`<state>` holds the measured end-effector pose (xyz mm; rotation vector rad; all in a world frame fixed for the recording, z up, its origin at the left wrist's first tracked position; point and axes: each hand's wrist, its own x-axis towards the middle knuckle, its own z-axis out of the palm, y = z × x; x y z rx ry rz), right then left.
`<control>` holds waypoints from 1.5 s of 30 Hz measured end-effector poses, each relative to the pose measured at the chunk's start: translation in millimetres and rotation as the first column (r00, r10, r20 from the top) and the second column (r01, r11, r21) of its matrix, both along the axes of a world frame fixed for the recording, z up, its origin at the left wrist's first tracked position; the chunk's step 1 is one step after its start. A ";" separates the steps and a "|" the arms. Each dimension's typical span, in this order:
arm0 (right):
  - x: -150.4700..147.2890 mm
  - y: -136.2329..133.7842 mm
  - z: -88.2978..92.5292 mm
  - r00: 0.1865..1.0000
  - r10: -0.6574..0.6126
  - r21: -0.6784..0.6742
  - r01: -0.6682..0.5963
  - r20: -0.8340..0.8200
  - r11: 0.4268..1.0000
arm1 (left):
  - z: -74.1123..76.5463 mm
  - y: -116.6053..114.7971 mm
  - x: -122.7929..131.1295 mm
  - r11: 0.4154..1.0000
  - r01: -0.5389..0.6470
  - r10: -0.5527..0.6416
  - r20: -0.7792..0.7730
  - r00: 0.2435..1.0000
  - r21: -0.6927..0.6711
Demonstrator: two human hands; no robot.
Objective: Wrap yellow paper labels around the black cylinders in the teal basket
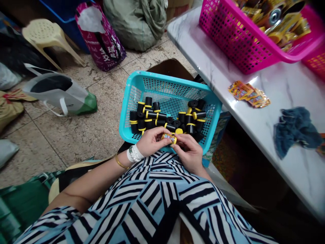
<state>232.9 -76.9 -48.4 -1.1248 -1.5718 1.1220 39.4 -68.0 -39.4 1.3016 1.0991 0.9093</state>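
Here's my head view, and my left hand point(149, 140) is pinching a small wrapped tube point(169, 138) between thumb and fingers, while my right hand point(189, 149) pinches its yellow end. It's right there between my two hands, over the near rim of the blue basket point(124, 112).

Edges now! The basket's left wall rises beyond my left knuckles, the right wall just past my right hand, and beyond my fingertips a strip of bare mesh opens toward the far wall. Out left of my left hand, speckled floor point(101, 101) stretches away. To my right, the marbled table point(254, 118) cuts in diagonally, its edge by the basket's far right corner.

In the way, just ahead of my fingers: black cylinders point(191, 128) with yellow bands, heaped left and right. Behind my hands, my patterned top point(152, 203) closes things off. Up on the table, right of my right hand, lie shiny sachets point(250, 94) and a crumpled blue cloth point(296, 128), with a loaded pink basket point(236, 40) farther off. Well left stands a white-and-green bag point(66, 91).
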 end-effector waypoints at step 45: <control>7.1 7.4 7.1 0.998 0.054 -0.095 -0.051 0.024 0.994 | 13.3 12.3 4.4 0.911 0.161 -0.153 0.053 0.987 -0.378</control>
